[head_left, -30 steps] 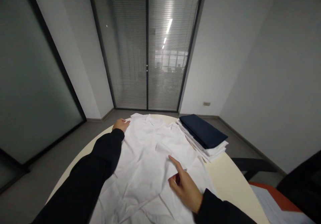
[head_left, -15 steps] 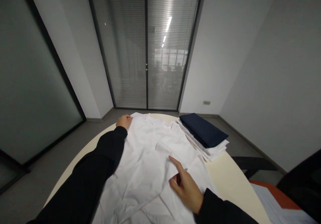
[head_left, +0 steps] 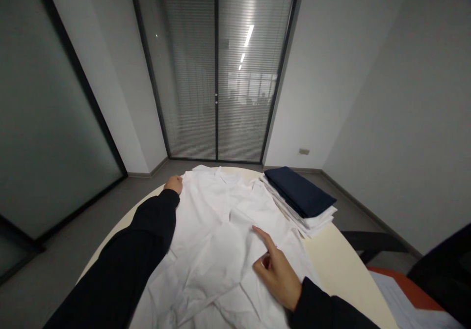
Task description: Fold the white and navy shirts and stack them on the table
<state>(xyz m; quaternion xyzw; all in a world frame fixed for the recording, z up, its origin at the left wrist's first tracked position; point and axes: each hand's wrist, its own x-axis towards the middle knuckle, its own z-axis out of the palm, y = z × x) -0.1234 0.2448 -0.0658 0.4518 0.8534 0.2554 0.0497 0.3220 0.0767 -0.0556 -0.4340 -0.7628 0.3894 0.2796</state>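
Note:
A white shirt [head_left: 206,240] lies spread and wrinkled over the round table. At its far left edge my left hand [head_left: 173,184] is closed on the fabric, the fingertips partly hidden. My right hand [head_left: 277,272] rests on or just over the shirt's right side. Its index finger points out across the cloth and the thumb is apart from it, while the other fingers curl under and are mostly hidden. A raised fold [head_left: 241,218] of white cloth stands just beyond that index finger.
The cream table top [head_left: 340,265] shows at the right. On its far right, a folded navy cloth [head_left: 300,191] lies on a stack of folded white cloth [head_left: 316,223]. A black chair [head_left: 441,265] and an orange-and-white item [head_left: 412,289] are beside the table. Glass doors [head_left: 216,73] stand beyond.
My left hand has moved left and slightly nearer, and the shirt's upper left edge has spread left with it. My right hand has shifted slightly right, its pose much the same.

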